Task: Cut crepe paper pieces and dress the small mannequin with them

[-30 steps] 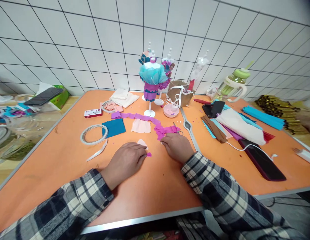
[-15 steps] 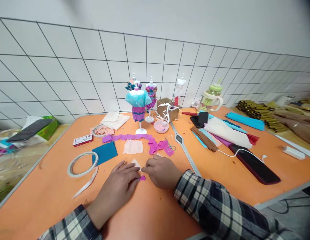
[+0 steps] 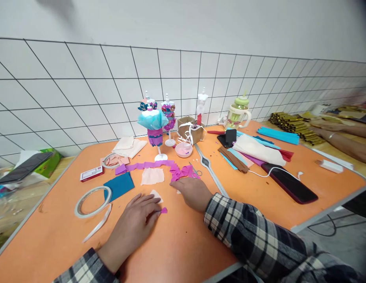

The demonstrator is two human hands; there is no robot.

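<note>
Left hand at a magenta scrap, right hand by the crumpled strip

We take the magenta scrap as the centre of our dial, with 12 toward the tiled wall. It lies on the orange table, touching the thumb and forefinger tips of the left hand, which sits palm down at 9 o'clock. Its fingers are slightly parted, the longer ones reaching the edge of a pale triangle at 11. We cannot tell whether the scrap is pinched or merely touched.

At 2 o'clock we find the right hand, its fingers gathered together and pointing left. A pale bit shows just below them; the thumb is hidden, so we cannot tell whether anything is gripped. The crumpled strip lies just beyond this hand, at 1, with small scissors against it.

Farther out at 11 we see a pale square. A blue sheet lies at 10, its left edge beneath a tape roll at 9. A dressed mannequin stands upright near 12, a pink dish at 1, and a dark phone lies at 3. Off the table at 2, another person's forearm extends near gold rolls.
</note>
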